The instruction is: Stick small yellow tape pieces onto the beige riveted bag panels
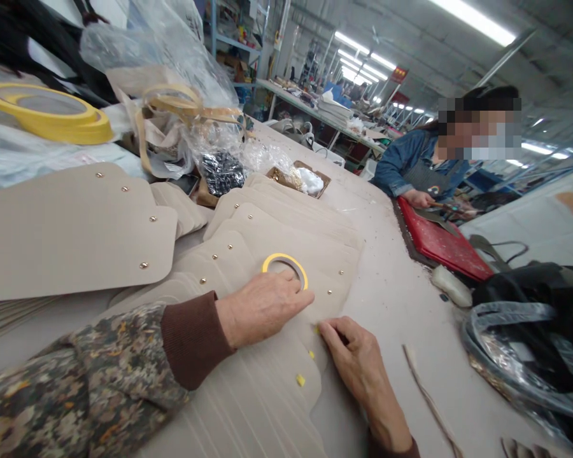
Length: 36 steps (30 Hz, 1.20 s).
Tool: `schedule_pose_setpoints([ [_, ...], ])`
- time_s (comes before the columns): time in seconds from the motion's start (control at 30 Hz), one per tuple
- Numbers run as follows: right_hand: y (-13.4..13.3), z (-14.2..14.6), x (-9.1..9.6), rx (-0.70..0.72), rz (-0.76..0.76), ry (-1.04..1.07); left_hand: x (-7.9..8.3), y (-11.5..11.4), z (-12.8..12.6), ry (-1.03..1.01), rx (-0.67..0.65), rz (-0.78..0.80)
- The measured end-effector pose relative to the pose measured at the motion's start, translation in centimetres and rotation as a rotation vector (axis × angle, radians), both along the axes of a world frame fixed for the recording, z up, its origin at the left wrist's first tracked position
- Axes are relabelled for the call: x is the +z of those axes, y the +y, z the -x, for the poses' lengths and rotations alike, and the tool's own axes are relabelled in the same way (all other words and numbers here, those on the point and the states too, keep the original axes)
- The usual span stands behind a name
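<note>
My left hand [265, 306], in a camouflage sleeve with a brown cuff, is closed on a roll of yellow tape [270, 261], some fingers reaching into its ring. Beneath it lie overlapping beige panels [286, 232] with small metal studs. My right hand [360, 359] is pinched at the edge of a panel, with a small yellow tape piece [317, 329] at its fingertips. Two more yellow tape bits, one a larger tab [300, 380], stick to panels just left of that hand.
Larger studded beige panels [67, 235] are stacked at left. Behind them are more yellow tape rolls [52, 121], plastic bags and a small open box [310, 178]. Across the table [382, 280] a person works over a red board [444, 245]. Black bags [539, 318] lie at right.
</note>
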State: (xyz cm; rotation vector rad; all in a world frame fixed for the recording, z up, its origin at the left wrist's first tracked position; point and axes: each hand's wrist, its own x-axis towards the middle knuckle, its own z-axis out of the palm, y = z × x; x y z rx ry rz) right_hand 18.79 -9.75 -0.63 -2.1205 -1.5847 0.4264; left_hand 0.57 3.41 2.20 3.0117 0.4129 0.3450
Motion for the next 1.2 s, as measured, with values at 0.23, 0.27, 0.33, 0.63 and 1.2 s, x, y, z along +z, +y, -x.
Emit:
schedule_pose_setpoints([
  [0.23, -0.1, -0.1, 0.4, -0.011, -0.099, 0.211, 0.0, -0.2, 0.2, -0.105, -0.041, 0.061],
  [0.27, 0.0, 0.1, 0.3, -0.04, -0.198, 0.232, -0.1, -0.3, 0.1, -0.131, -0.046, 0.077],
  [0.33, 0.2, 0.6, 0.2, -0.006, -0.374, 0.217, -0.5, -0.6, 0.0, -0.182, -0.054, 0.097],
  [0.63, 1.2, 2.3, 0.5, 0.255, -0.651, -0.107, -1.7, -1.0, -0.6, -0.231, -0.081, 0.112],
  [1.2, 1.4, 3.3, 1.1, -0.267, -0.329, 0.592, -0.6, -1.5, -1.1, -0.29, -0.035, 0.048],
])
